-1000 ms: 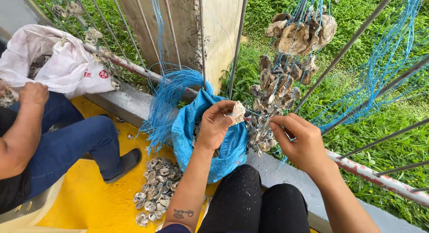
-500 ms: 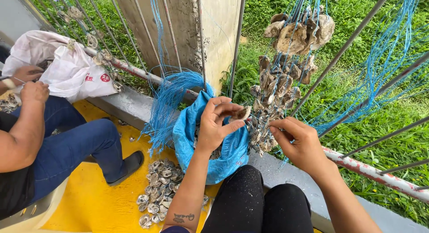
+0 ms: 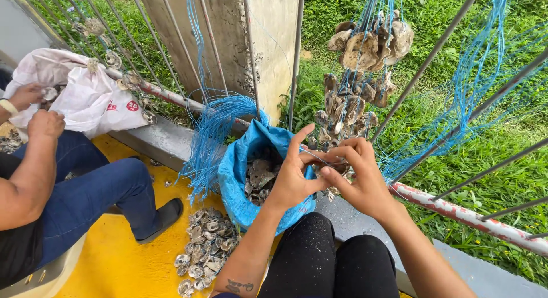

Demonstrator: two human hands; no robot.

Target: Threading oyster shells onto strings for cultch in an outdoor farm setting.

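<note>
My left hand (image 3: 292, 178) and my right hand (image 3: 359, 178) meet in front of the railing, fingertips pinched together on a small oyster shell (image 3: 338, 168) that is mostly hidden by my right fingers. A thin blue string (image 3: 313, 153) runs across the fingertips. My left index finger points up. Just behind my hands hangs a cluster of oyster shells (image 3: 345, 112) tied on blue string, with a second cluster (image 3: 371, 41) higher up. An open blue bag (image 3: 237, 181) with shells inside sits below my left hand.
A pile of small shells (image 3: 200, 252) lies on the yellow floor (image 3: 120, 264). A bundle of blue strings (image 3: 211, 129) hangs from the metal railing (image 3: 456, 209). At the left a seated person's hands (image 3: 43, 124) work at a white sack (image 3: 94, 101). Grass lies beyond the bars.
My left hand has brought its shell to the right and down until it met my right hand, which has drawn in from the hanging cluster. The seated person's hands shifted slightly at the sack.
</note>
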